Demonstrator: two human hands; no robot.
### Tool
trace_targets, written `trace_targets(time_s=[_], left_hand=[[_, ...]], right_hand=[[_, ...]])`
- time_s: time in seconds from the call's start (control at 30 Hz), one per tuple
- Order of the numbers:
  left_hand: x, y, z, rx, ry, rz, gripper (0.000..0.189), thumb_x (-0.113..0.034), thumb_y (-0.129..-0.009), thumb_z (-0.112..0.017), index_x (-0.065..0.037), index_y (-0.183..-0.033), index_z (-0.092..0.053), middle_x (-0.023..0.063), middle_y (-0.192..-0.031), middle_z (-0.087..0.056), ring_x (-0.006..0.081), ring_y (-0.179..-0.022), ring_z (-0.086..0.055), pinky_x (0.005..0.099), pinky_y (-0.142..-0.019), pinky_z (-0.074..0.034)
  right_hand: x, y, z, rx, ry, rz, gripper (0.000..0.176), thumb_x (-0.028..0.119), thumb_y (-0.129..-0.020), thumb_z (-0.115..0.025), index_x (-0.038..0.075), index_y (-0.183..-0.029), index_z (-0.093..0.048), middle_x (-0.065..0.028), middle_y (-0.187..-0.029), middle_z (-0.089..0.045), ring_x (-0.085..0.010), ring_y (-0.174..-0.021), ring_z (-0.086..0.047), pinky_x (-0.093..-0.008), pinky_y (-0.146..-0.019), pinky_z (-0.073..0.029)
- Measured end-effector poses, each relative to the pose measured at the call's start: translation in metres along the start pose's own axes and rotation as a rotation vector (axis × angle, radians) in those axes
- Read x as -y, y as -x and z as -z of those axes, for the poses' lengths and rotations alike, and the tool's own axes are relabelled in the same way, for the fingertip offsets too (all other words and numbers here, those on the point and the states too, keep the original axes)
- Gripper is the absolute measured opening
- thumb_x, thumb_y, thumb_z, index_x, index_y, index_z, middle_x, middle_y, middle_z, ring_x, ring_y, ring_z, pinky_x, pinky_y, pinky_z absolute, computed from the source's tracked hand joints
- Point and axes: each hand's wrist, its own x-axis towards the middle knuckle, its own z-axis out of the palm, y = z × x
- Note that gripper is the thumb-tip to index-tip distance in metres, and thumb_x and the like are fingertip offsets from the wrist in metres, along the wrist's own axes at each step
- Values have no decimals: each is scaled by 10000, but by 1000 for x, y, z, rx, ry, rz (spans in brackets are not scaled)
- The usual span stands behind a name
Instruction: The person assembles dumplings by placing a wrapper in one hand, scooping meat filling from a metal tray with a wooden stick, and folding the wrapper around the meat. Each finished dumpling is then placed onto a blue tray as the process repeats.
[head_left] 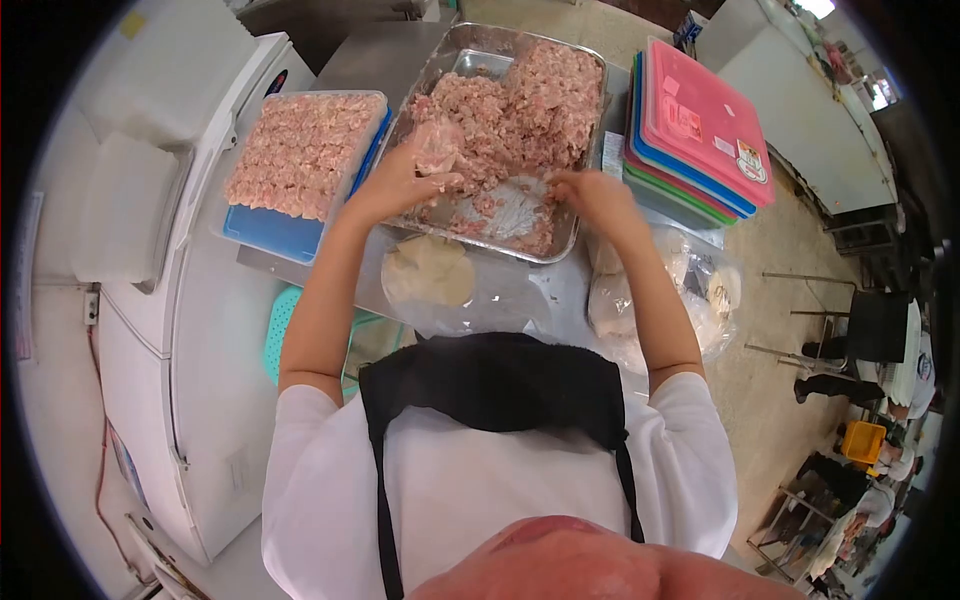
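Observation:
A large metal pan (pixel 405 118) holds a heap of pink ground meat (pixel 550 95), with part of its bottom bare at the near side. My left hand (pixel 398 186) is over the pan's left side, closed around a pale, meat-filled dumpling (pixel 437 147). Over the right side, my right hand (pixel 597 200) has its fingers curled together near the rim; what they pinch, if anything, is too small to make out. A stack of round wrappers (pixel 430 272) lies on plastic just in front of the pan.
Rows of dumplings (pixel 305 150) fill most of a tray with a blue part (pixel 275 232) on the left. Stacked coloured lids and containers (pixel 700 120) stand right of the pan. A plastic bag of pale rounds (pixel 660 290) sits nearer me. A white refrigerator (pixel 215 330) borders the left.

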Motion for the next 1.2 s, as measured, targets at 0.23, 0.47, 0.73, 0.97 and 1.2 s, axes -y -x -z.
trace_targets(time_s=[0.23, 0.47, 0.73, 0.97, 1.2], left_hand=[[4, -5, 2, -39, -248, -472, 527, -223, -705, -809, -54, -1158, -599, 99, -1102, -651, 250, -1019, -607, 338, -880, -485], [29, -13, -3, 18, -190, -293, 445, -257, -712, -792, -39, -1068, -637, 116, -1032, -655, 261, -999, -610, 340, -871, -479], [29, 7, 7, -19, -260, -393, 559, -322, -726, -790, -60, -1182, -599, 165, -1188, -617, 284, -1046, -606, 370, -911, -459], [8, 45, 23, -42, -183, -449, 386, -243, -737, -792, -47, -1035, -642, 74, -992, -666, 177, -893, -616, 311, -809, -481], [41, 79, 105, -158, -95, -258, 428, -224, -725, -787, -25, -1071, -632, 58, -794, -621, 148, -718, -573, 283, -668, -476]], right_hand=[[32, 23, 45, 47, -728, 205, 327, 254, -933, -592, 28, -1165, -636, -168, -1013, -675, -269, -870, -654, -332, -776, -489], [66, 29, 61, -138, -252, 231, 253, 231, -904, -608, 82, -1098, -673, -121, -925, -662, -295, -844, -635, -357, -744, -500], [61, 36, 96, -70, -257, 220, 277, 259, -908, -601, 76, -1107, -661, -138, -974, -671, -305, -852, -638, -368, -735, -499], [112, 48, 57, -87, -321, 299, 312, 273, -911, -597, 52, -1126, -642, -165, -1006, -668, -348, -934, -624, -378, -796, -499], [111, 67, 29, -228, -667, -14, 299, 232, -934, -605, 16, -1137, -643, -40, -860, -652, -114, -745, -571, -245, -666, -438]])
